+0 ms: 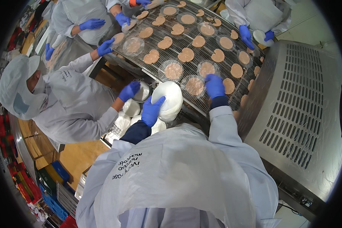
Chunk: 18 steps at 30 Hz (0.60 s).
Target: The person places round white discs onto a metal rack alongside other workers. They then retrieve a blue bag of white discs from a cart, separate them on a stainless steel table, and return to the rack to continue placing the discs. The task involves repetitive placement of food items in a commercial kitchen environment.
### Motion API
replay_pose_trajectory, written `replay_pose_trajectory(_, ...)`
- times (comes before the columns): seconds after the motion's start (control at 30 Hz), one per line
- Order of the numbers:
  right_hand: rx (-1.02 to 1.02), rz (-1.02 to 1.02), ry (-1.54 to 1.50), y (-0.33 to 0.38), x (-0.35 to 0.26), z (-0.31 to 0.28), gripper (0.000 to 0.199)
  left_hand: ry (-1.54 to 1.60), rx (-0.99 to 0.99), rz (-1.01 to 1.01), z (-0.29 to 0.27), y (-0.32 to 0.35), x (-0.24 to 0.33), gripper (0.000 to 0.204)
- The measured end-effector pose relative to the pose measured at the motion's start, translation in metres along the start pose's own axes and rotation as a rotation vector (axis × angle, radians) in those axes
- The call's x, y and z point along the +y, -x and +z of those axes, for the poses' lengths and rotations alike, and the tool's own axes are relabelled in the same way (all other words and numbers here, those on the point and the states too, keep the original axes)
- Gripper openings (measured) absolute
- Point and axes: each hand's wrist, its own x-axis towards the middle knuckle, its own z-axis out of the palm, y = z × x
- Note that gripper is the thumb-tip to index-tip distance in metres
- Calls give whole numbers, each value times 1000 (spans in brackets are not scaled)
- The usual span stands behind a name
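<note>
— What is on the wire conveyor belt (186, 45)?
— Round brown patties (186, 55). Your left hand (152, 110) grips a stack of white lids (170, 99) beside the belt; your right hand (214, 86) lies flat on a clear covered patty (195, 86).

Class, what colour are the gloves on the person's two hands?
Blue on both the left hand and right hand; seen best in the head view.

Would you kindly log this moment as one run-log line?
left hand: holds stack of white lids | right hand: on clear tray with patty | wire mesh belt: patties, several in trays
</note>
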Motion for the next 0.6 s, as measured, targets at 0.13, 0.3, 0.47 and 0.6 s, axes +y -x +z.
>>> replay_pose_trajectory(0.13,164,434,-241,-20,13,-80,36,-15,-48,14,16,6,-3,42)
replay_pose_trajectory(0.3,64,37,-508,-48,43,-19,48,-125,-54,39,49,-4,7,38)
replay_pose_trajectory(0.47,-401,-119,-472,53,-77,-26,36,-44,-49,33,55,-4,-8,38)
replay_pose_trajectory(0.6,-356,-106,-633,66,-44,-26,33,-12,-67,16,64,12,-23,38)
